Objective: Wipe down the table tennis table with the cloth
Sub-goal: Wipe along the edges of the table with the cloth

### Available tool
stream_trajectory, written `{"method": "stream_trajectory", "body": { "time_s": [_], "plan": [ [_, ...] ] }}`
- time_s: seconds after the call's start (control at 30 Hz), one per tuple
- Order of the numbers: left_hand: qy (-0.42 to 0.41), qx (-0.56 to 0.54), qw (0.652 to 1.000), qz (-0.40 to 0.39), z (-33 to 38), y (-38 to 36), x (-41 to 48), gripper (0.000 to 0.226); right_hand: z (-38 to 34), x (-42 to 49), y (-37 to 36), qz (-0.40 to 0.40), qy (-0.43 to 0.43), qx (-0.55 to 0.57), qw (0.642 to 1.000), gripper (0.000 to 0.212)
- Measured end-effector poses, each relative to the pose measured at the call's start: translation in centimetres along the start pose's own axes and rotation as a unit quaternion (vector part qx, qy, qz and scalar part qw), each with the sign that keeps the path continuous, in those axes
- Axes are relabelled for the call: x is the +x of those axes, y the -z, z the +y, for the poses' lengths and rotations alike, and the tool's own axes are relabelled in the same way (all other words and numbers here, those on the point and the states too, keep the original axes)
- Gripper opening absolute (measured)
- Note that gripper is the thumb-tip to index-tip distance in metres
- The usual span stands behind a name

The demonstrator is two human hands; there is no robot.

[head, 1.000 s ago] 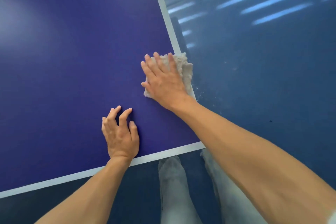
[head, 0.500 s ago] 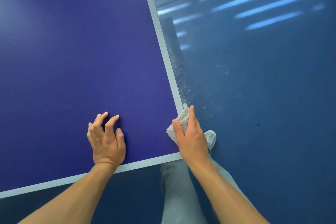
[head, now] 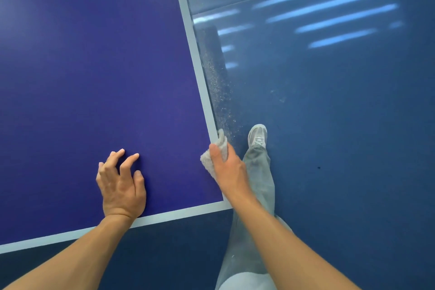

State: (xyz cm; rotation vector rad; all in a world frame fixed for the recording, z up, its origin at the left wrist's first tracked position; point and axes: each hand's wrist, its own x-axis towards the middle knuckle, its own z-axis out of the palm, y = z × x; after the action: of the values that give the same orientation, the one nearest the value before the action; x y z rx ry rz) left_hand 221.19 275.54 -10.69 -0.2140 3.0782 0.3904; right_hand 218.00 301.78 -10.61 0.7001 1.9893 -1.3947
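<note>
The dark blue table tennis table (head: 94,77) with pale border lines fills the left of the head view; its near right corner lies below the hands. My right hand (head: 227,167) grips a bunched grey-beige cloth (head: 215,154) at the table's right edge, thumb on top, the cloth hanging partly over the side line. My left hand (head: 120,183) rests on the table surface near the front line, fingers spread and slightly bent, holding nothing.
Blue floor (head: 329,148) lies to the right and in front of the table, with light reflections and a strip of pale dust specks (head: 219,92) beside the table edge. My grey trouser leg (head: 256,195) and grey shoe (head: 257,135) stand next to the corner.
My right hand drew the cloth back along the right edge toward the corner and went from pressing it flat to bunching it at the side line. The left hand stayed on the table.
</note>
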Motion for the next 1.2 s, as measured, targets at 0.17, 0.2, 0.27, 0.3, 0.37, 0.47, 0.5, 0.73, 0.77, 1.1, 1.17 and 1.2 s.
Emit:
{"method": "stream_trajectory", "body": {
  "time_s": [0.17,0.2,0.27,0.3,0.37,0.47,0.5,0.73,0.77,1.1,1.17,1.2],
  "plan": [
    [0.007,-0.002,1.000,0.005,-0.1,-0.2,0.1,0.045,-0.8,0.1,0.5,-0.018,-0.008,-0.004,1.000,0.089],
    [0.008,-0.004,1.000,0.005,-0.1,-0.3,0.2,0.045,-2.2,1.7,0.6,-0.013,0.009,0.000,1.000,0.083],
    [0.008,-0.004,1.000,0.005,0.1,-0.3,0.4,0.044,-5.8,6.2,0.8,-0.006,0.038,0.005,0.999,0.077],
    [0.009,-0.002,1.000,0.004,0.1,-0.3,0.5,0.043,-7.8,8.6,1.0,-0.008,0.046,0.010,0.999,0.077],
    [0.012,0.001,1.000,0.001,0.1,-0.2,0.5,0.042,-11.3,12.4,1.3,-0.016,0.065,0.015,0.998,0.080],
    [0.015,-0.001,1.000,0.004,0.2,-0.2,0.6,0.041,-13.1,13.9,0.9,-0.014,0.088,0.009,0.996,0.083],
    [0.017,-0.004,1.000,0.005,0.2,-0.2,0.6,0.041,-12.7,13.3,0.9,-0.015,0.086,0.002,0.996,0.084],
    [0.023,0.010,1.000,-0.011,0.8,0.4,1.1,0.041,-8.2,7.7,2.5,-0.090,0.031,-0.080,0.992,0.092],
    [0.020,0.014,1.000,-0.012,0.7,0.4,1.2,0.041,-8.7,8.3,2.6,-0.090,0.031,-0.085,0.992,0.091],
    [0.015,0.029,0.999,-0.002,0.9,0.7,1.3,0.038,-23.5,21.7,2.6,-0.027,0.093,0.010,0.995,0.064],
    [0.045,0.047,0.998,0.002,1.3,0.9,1.8,0.040,-23.2,21.1,2.6,-0.024,0.108,0.003,0.994,0.064],
    [0.072,0.053,0.996,0.008,1.7,1.1,2.5,0.041,-22.2,20.2,2.6,-0.028,0.112,0.002,0.993,0.067]
  ]
}}
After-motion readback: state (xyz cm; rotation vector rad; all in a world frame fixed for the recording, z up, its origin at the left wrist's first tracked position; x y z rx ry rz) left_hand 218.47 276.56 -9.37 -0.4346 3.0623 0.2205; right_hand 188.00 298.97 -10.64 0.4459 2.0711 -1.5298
